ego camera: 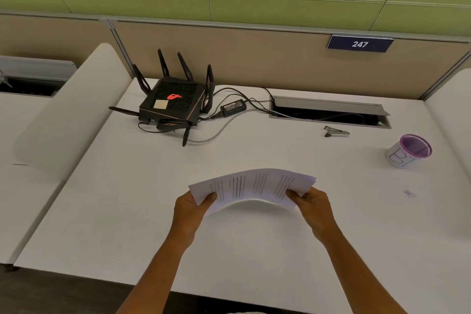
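Note:
A thin stack of printed white paper sheets (251, 187) is held above the white desk (127, 211), bowed upward in the middle. My left hand (190, 211) grips its left end, thumb on top. My right hand (314, 208) grips its right end the same way. Both forearms reach in from the bottom of the view.
A black router with several antennas (173, 102) and its power brick (233, 107) sit at the back left, cables running to an open cable tray (328, 112). A small stapler (336, 132) and a purple-rimmed cup (409, 150) stand at the right. White dividers flank the desk.

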`<state>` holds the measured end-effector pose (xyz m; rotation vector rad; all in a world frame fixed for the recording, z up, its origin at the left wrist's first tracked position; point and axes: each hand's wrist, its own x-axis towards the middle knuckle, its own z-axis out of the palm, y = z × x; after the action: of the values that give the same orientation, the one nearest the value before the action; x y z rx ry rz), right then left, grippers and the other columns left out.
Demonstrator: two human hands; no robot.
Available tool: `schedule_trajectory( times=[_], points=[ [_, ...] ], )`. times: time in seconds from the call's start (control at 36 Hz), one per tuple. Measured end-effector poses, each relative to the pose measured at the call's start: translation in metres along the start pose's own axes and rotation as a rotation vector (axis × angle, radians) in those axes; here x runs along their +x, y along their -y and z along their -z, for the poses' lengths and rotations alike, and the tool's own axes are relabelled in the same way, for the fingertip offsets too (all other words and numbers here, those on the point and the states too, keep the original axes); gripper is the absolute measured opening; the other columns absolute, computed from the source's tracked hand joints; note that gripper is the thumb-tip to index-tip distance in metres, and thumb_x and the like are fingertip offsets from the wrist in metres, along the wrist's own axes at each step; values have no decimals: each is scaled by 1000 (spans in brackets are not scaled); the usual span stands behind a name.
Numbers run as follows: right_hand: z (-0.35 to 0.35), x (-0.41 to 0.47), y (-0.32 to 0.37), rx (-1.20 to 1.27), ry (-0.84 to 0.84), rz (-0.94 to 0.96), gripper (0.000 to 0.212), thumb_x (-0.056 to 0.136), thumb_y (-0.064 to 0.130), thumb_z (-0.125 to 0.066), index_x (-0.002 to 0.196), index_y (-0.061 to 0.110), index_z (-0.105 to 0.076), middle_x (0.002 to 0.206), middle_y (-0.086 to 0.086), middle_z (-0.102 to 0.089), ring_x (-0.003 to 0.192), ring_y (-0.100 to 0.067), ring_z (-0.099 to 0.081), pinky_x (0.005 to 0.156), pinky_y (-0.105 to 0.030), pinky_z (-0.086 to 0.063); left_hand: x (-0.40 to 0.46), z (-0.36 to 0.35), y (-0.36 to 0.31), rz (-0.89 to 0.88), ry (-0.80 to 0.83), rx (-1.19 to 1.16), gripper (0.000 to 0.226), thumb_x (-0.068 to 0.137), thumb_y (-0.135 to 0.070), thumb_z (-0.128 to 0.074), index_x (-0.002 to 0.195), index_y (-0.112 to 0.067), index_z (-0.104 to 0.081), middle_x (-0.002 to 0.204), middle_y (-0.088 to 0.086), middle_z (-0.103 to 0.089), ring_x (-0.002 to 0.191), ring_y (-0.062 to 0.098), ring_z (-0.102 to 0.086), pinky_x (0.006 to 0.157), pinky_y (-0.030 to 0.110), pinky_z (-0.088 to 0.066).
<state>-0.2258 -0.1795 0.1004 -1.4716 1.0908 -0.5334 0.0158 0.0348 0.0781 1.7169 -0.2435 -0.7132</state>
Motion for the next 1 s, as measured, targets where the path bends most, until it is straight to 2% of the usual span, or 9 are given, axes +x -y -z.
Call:
schedule_trajectory(
  times=[0.08,0.17,0.28,0.44,0.56,0.61,0.69,0.75,1.0],
  points=[
    [-2,-1,-7,4,20,-43,23,94,13,-77,98,36,-77,96,19,-81,94,-5,-77,72,-13,-59,-2,-3,5,39,0,30,25,94,-21,-85,116,-25,-74,108,-9,-80,103,14,-75,85,23,-63],
    [0,2,-3,27,12,-24,23,94,13,-76,104,34,-78,101,15,-82,95,-6,-77,75,-13,-59,-2,-2,2,44,5,5,19,93,-22,-86,107,-30,-76,96,-14,-84,98,11,-77,72,16,-63],
    [7,8,17,18,26,32,20,96,18,-75,114,27,-78,106,10,-81,96,-9,-77,78,-18,-61,-4,3,-2,41,39,-58,22,91,-23,-87,110,-31,-79,105,-17,-84,99,10,-80,73,16,-63],
    [26,21,64,-157,68,165,12,99,24,-71,102,32,-79,95,14,-80,83,-5,-74,68,-15,-58,-1,15,-13,1,35,-172,50,90,-21,-88,134,-36,-69,122,-8,-83,116,14,-78,91,24,-65],
    [33,32,91,-410,123,270,15,103,25,-65,107,28,-79,91,11,-78,78,-9,-71,65,-18,-54,-3,11,-26,-172,-2,59,71,91,-30,-87,153,-40,-53,149,-18,-65,140,6,-59,117,32,-44],
    [34,36,103,-552,154,318,16,103,24,-63,107,27,-78,92,11,-76,78,-8,-70,66,-21,-52,-4,3,-37,-261,9,127,73,93,-31,-84,157,-39,-50,158,-20,-55,147,3,-50,120,27,-37],
    [31,37,121,-720,209,347,16,103,25,-61,106,34,-75,91,14,-73,77,-10,-70,64,-23,-55,-7,-15,-61,-381,94,191,70,94,-35,-80,157,-34,-50,159,-29,-51,148,-5,-46,110,1,-36],
    [29,37,131,-814,234,366,16,103,27,-61,102,38,-73,88,15,-72,75,-12,-70,66,-26,-59,-9,-27,-77,-421,174,196,70,94,-41,-78,158,-33,-50,151,-41,-52,142,-14,-48,103,-4,-38],
    [24,29,167,-1001,341,343,15,102,29,-63,109,31,-76,103,9,-75,86,-17,-71,76,-36,-64,-15,-63,-108,-276,405,25,27,104,-31,-72,131,-34,-70,119,-14,-82,107,13,-80,85,29,-68]
  ],
)
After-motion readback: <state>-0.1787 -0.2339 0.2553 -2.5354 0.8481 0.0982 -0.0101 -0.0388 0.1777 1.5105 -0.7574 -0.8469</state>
